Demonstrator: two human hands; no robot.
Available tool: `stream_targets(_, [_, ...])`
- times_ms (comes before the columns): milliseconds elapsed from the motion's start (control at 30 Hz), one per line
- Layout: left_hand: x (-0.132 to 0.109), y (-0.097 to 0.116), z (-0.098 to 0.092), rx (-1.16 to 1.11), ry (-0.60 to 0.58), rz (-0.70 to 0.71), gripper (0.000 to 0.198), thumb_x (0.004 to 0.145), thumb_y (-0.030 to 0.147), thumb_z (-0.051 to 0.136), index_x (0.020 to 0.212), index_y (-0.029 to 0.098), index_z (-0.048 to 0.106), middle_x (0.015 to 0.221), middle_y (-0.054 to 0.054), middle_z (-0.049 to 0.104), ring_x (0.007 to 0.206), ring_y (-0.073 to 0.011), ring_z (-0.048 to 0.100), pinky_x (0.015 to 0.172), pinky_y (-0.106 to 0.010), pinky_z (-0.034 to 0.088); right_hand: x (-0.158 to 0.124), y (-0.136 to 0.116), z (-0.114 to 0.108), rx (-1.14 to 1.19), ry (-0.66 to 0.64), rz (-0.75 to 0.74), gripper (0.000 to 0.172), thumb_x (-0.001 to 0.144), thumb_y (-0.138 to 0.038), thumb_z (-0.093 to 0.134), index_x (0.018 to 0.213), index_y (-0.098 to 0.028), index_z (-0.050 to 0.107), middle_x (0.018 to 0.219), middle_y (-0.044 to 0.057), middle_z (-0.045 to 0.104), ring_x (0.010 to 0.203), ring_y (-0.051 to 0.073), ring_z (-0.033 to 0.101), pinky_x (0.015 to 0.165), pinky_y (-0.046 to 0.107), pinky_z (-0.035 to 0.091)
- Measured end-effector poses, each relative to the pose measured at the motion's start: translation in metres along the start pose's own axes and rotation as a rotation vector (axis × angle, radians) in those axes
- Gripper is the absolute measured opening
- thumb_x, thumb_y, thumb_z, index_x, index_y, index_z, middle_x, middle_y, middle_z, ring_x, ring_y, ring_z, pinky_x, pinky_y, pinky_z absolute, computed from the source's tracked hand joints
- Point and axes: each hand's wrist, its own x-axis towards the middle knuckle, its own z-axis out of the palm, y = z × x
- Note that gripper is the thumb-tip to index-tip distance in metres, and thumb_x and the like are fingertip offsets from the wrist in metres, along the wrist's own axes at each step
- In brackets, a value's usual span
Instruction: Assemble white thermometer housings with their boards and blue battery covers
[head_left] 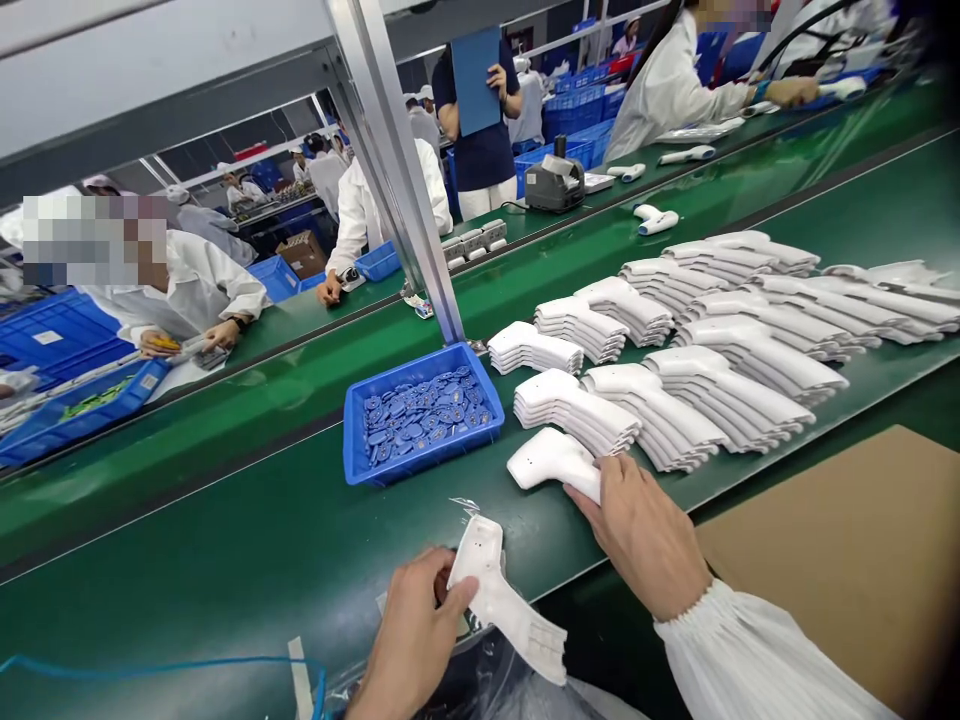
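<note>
At the far left, beyond a green conveyor belt [225, 520], a co-worker in a white gown [191, 300] bends over a second belt, one hand near a small yellow item [163, 344], with blue crates [60, 335] alongside. On the near belt, a blue cable [150, 662] runs along the bottom edge of the view. The left hand [411, 635] is closed around the edge of a white plastic thermometer shell [499, 600], which is held tilted above a clear plastic bag [480, 680]. Farther up the belt sits a blue tray [427, 462] filled with small blue discs [420, 420]. To its right, the right hand [637, 530], in a gathered white sleeve [750, 650], is gripping the end of a white plastic thermometer housing [551, 462], which touches the belt just in front of rows of stacked white housings [712, 390]. A sheet of brown cardboard [840, 560] lies at the far right, below the belt.
</note>
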Motion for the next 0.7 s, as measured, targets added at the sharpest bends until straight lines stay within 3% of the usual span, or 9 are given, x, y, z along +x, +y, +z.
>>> stream_targets(133, [0.000, 0.002, -0.006, -0.134, -0.022, 0.013, 0.050, 0.095, 0.062, 0.043, 0.080, 0.016, 0.057, 0.072, -0.001, 0.050, 0.069, -0.0182, 0.044, 0.064, -0.028, 0.028, 0.000, 0.003, 0.000, 0.072, -0.040, 0.044, 0.031, 0.101, -0.047, 0.049, 0.087, -0.020, 0.050, 0.079, 0.006, 0.058, 0.074, 0.023, 0.063, 0.058, 0.032, 0.044])
stream_targets(300, [0.003, 0.022, -0.020, -0.231, 0.003, 0.039, 0.054, 0.093, 0.067, 0.047, 0.083, 0.016, 0.060, 0.074, -0.002, 0.050, 0.069, -0.0169, 0.042, 0.062, -0.027, 0.028, 0.002, 0.008, -0.007, 0.021, -0.155, 0.104, 0.045, 0.081, -0.050, 0.077, 0.096, -0.014, 0.056, 0.090, 0.012, 0.061, 0.080, 0.030, 0.064, 0.062, 0.040, 0.051])
stream_targets(400, [0.006, 0.037, -0.021, -0.296, -0.003, 0.088, 0.051, 0.094, 0.065, 0.049, 0.085, 0.016, 0.062, 0.073, -0.001, 0.050, 0.067, -0.0159, 0.041, 0.061, -0.026, 0.030, -0.006, 0.021, -0.020, 0.156, -0.053, 0.143, 0.057, 0.085, -0.054, 0.070, 0.120, -0.011, 0.056, 0.113, 0.021, 0.063, 0.098, 0.038, 0.063, 0.074, 0.049, 0.055])
stream_targets(467, [0.009, 0.046, -0.014, -0.348, -0.009, 0.151, 0.048, 0.094, 0.063, 0.051, 0.085, 0.017, 0.063, 0.075, -0.001, 0.052, 0.069, -0.0159, 0.044, 0.062, -0.025, 0.033, -0.017, 0.028, -0.034, 0.417, 0.028, 0.203, 0.064, 0.091, -0.063, 0.056, 0.134, -0.015, 0.052, 0.129, 0.022, 0.060, 0.113, 0.039, 0.060, 0.089, 0.054, 0.053])
stream_targets(500, [0.010, 0.051, -0.007, -0.391, -0.013, 0.187, 0.047, 0.094, 0.061, 0.053, 0.085, 0.017, 0.063, 0.076, -0.001, 0.053, 0.071, -0.0158, 0.046, 0.064, -0.025, 0.035, -0.024, 0.029, -0.043, 0.615, -0.020, 0.229, 0.066, 0.092, -0.067, 0.051, 0.136, -0.019, 0.052, 0.131, 0.020, 0.061, 0.115, 0.036, 0.060, 0.093, 0.053, 0.053])
stream_targets(533, [0.012, 0.056, 0.001, -0.448, -0.030, 0.217, 0.045, 0.094, 0.060, 0.054, 0.087, 0.017, 0.064, 0.077, -0.002, 0.055, 0.071, -0.0158, 0.048, 0.064, -0.024, 0.037, -0.031, 0.029, -0.051, 0.844, -0.152, 0.242, 0.067, 0.091, -0.072, 0.048, 0.136, -0.022, 0.054, 0.128, 0.018, 0.063, 0.112, 0.033, 0.063, 0.094, 0.049, 0.054])
stream_targets(600, [0.014, 0.065, 0.017, -0.561, -0.103, 0.267, 0.043, 0.095, 0.058, 0.053, 0.090, 0.017, 0.064, 0.073, -0.002, 0.058, 0.068, -0.0159, 0.052, 0.063, -0.025, 0.041, -0.044, 0.022, -0.065, 1.270, -0.572, 0.261, 0.068, 0.088, -0.077, 0.047, 0.130, -0.024, 0.059, 0.114, 0.013, 0.069, 0.099, 0.027, 0.067, 0.088, 0.042, 0.057])
stream_targets(667, [0.016, 0.075, 0.027, -0.570, -0.163, 0.345, 0.038, 0.097, 0.054, 0.052, 0.096, 0.018, 0.066, 0.074, -0.002, 0.061, 0.070, -0.0176, 0.057, 0.066, -0.027, 0.047, -0.050, 0.014, -0.072, 1.454, -0.885, 0.327, 0.064, 0.090, -0.078, 0.043, 0.109, -0.022, 0.066, 0.096, 0.010, 0.071, 0.087, 0.024, 0.067, 0.080, 0.037, 0.057])
stream_targets(700, [0.017, 0.079, 0.028, -0.532, -0.168, 0.391, 0.033, 0.097, 0.050, 0.054, 0.102, 0.020, 0.067, 0.080, -0.003, 0.064, 0.076, -0.0190, 0.060, 0.072, -0.029, 0.049, -0.050, 0.010, -0.074, 1.427, -0.905, 0.380, 0.062, 0.090, -0.078, 0.041, 0.097, -0.021, 0.066, 0.089, 0.009, 0.070, 0.082, 0.023, 0.066, 0.077, 0.035, 0.056])
